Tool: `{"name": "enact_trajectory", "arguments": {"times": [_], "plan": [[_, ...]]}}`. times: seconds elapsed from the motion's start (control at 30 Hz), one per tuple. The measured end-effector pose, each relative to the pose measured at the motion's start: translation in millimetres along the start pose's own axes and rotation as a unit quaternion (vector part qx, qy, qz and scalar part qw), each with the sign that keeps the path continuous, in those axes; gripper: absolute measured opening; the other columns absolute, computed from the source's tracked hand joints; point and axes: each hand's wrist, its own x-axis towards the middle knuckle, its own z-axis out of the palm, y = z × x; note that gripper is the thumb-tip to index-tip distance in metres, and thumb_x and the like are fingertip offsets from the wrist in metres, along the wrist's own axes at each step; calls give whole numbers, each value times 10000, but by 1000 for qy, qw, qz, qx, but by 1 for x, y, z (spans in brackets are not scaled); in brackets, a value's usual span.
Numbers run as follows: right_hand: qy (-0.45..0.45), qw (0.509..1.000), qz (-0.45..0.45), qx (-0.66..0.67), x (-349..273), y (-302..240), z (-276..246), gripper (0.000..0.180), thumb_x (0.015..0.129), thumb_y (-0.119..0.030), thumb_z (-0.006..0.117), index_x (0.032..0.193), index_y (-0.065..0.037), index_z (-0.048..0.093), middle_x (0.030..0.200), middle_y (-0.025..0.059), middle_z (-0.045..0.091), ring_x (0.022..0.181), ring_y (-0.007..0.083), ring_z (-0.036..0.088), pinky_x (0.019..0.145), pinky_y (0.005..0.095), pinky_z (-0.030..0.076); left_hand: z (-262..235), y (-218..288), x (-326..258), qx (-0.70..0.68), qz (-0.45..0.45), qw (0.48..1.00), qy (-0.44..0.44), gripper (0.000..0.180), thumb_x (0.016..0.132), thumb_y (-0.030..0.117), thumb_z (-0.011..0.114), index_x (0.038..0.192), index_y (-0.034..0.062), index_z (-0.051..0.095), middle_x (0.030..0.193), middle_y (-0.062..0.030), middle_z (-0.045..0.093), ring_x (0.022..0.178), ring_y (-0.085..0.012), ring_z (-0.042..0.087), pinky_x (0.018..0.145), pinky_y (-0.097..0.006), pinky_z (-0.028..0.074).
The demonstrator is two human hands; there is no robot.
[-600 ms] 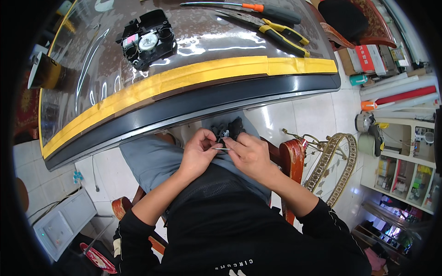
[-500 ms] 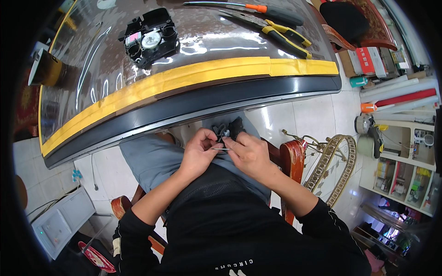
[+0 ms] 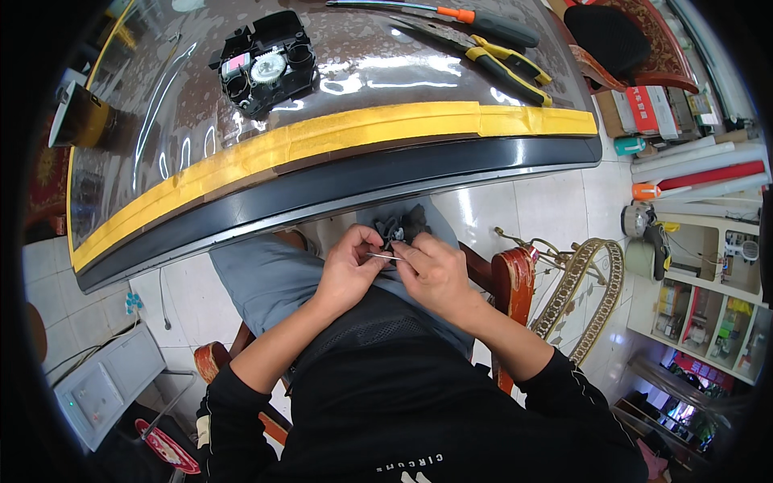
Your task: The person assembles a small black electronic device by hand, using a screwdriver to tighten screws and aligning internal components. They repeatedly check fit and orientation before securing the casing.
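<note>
Above lap [image 3: 262, 278] | thin rod [image 3: 384, 256]: axis left-to-right | left fingers [image 3: 365, 233], right fingers [image 3: 412, 250]: pinching its ends

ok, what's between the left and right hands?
Head view: a thin metal rod spans the gap between left hand and right hand; a partly hidden black mechanical part shows just beyond it.

1. Bright, whitish light covers the table [image 3: 322, 171]; glare streaks on its top suggest light from above.
2. Floor [image 3: 479, 211] near the table's front edge shines with reflections.
3. Fisheye distortion bows the table's edges; the view's corners are black.
4. Near the table's front edge, the black part [image 3: 417, 219] shows little detail.
</note>
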Motion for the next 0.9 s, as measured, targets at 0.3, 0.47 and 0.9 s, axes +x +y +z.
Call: {"name": "enact_trajectory", "arguments": {"times": [0.3,0.47,0.9], "plan": [[29,1000,3,-3,0,-1,3,228,774,-37,788,1001,-51,784,820,79,617,734,285,677,615,404,559,-1,-2,0,15,-9,1000,-1,230,941,-71,698,1112,20,572,950,-28,644,831,-74,629,766,-244,545],[22,996,-48,-73,1,2,5,273,755,-49,820,1024,-85,789,784,43,586,698,245,652,546,375,532,-1,-6,2,-26,-11,1000,-8,235,939,-96,672,1116,15,564,957,-37,639,864,-88,654,795,-256,568],[37,995,-61,-67,2,9,7,281,737,-46,813,1012,-77,767,795,46,604,723,252,647,567,381,535,1,3,1,-13,-35,999,-13,243,922,-128,638,1111,2,558,973,-49,643,876,-117,695,798,-273,592]]}}
